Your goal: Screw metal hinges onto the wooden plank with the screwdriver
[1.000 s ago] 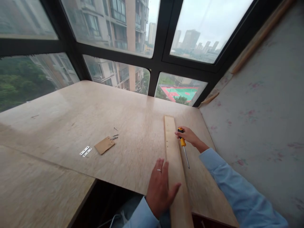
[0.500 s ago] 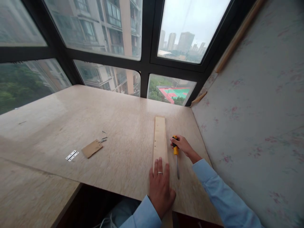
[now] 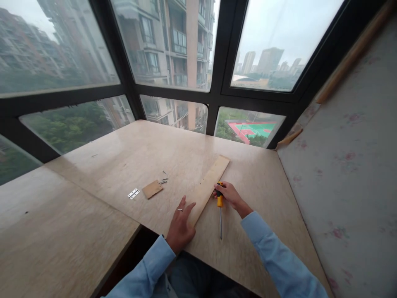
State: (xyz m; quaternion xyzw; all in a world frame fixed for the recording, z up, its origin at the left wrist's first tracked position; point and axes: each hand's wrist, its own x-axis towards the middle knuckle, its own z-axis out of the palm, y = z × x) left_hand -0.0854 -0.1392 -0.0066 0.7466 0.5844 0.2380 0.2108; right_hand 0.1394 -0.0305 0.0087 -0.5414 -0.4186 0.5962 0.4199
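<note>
A long pale wooden board (image 3: 208, 184) with small dark holes lies slantwise on the counter. My left hand (image 3: 181, 227), wearing a ring, rests against its near end with fingers spread apart; the contact underneath is hidden. Closed around the handle of a yellow-and-black screwdriver (image 3: 220, 201), my right hand (image 3: 229, 194) is just right of the board. The screwdriver's shaft points back towards me. Left of the board lie a small brown rectangular piece (image 3: 152, 189), several screws (image 3: 163, 181) and white metal hinge-like plates (image 3: 133, 193).
The stone-patterned counter (image 3: 118, 165) has a cut-in front edge near my body. Dark-framed windows (image 3: 214, 99) stand along the back, and a flowered wall (image 3: 338, 198) bounds the right side.
The board has turned, its far end now leaning right. My left hand has moved from lying flat on it to its near end, fingers spread. The view has shifted left.
</note>
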